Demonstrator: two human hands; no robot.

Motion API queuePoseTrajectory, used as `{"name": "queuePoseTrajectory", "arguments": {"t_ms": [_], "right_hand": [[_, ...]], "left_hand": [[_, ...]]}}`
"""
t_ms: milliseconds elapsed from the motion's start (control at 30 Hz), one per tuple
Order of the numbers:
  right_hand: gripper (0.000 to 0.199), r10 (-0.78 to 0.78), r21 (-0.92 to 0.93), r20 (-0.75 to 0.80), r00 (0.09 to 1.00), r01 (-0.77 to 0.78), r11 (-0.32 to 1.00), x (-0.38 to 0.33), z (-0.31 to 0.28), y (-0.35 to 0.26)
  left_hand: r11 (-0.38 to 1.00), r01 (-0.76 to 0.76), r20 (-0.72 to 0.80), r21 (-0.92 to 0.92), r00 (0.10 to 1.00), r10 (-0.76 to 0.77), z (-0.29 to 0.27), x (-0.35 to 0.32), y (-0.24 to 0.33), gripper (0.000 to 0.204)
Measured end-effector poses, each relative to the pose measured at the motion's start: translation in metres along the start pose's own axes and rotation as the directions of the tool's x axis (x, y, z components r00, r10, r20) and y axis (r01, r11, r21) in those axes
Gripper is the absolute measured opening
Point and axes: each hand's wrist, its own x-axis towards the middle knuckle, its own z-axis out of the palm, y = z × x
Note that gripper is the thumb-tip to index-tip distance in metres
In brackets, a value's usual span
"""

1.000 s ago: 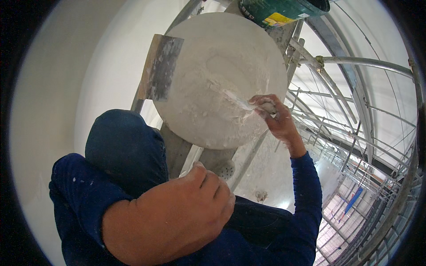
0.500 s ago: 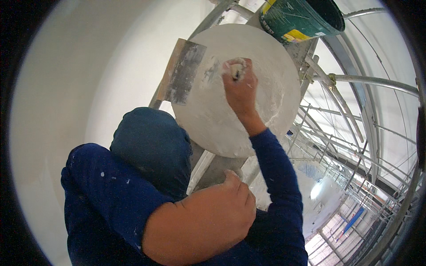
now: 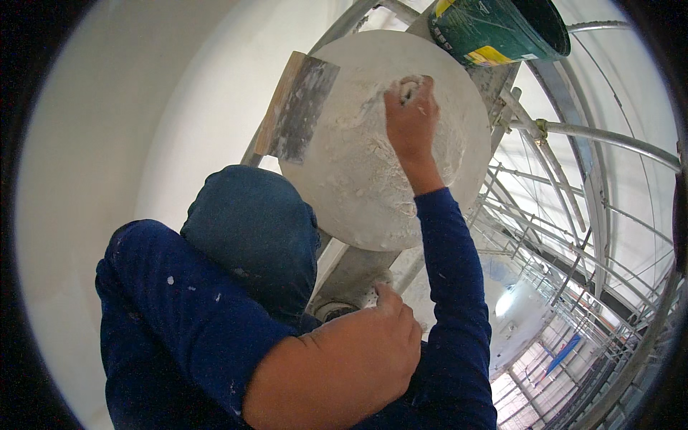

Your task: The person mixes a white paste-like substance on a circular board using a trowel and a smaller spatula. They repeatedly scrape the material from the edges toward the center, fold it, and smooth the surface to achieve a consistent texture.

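Note:
My right hand is closed in a fist, low over the upper middle of a round whitish disc smeared with paste and powder. White residue coats its fingers; a small pale and dark spot shows inside the curl, too unclear to name. Across the near side of the view, my left hand has its fingers curled together and its thumb up, away from the disc. Its palm is hidden. On the disc's left edge lies a wide scraper with a stained metal blade and a wooden back strip.
A dark green bucket with yellow patches stands beyond the disc at the upper right. Scaffold tubes run along the right side. A smooth pale wall curves along the left. My bent knee is close to the disc's near left edge.
My right hand has moved farther away and slightly right over the disc, still closed. More rough, crumbly paste shows on the surface. The left hand has shifted slightly right in view.

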Motion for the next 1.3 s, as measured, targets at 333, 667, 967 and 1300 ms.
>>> {"name": "queuePoseTrajectory", "arguments": {"t_ms": [333,667,967,1300], "right_hand": [[0.034,-0.052,0.001,-0.243,0.969,0.054,0.999,0.056,-0.04,0.007],[0.039,-0.278,-0.206,-0.022,0.96,0.268,0.941,0.086,0.008,0.065],[0.038,-0.088,-0.295,-0.028,0.996,0.076,0.952,0.058,-0.065,0.069],[0.03,-0.235,-0.496,-0.128,0.964,0.143,0.856,0.038,-0.116,0.086]], "left_hand": [[1.0,-0.03,-0.012,-0.001,0.999,0.029,0.0,-0.003,0.001,0.033],[1.0,-0.004,-0.043,-0.004,0.999,0.004,0.004,-0.004,0.004,0.033],[0.996,-0.018,0.047,-0.084,0.999,0.022,-0.003,-0.004,-0.002,0.034],[0.996,-0.019,0.103,-0.086,0.994,0.028,-0.002,-0.007,-0.002,0.035]]}}
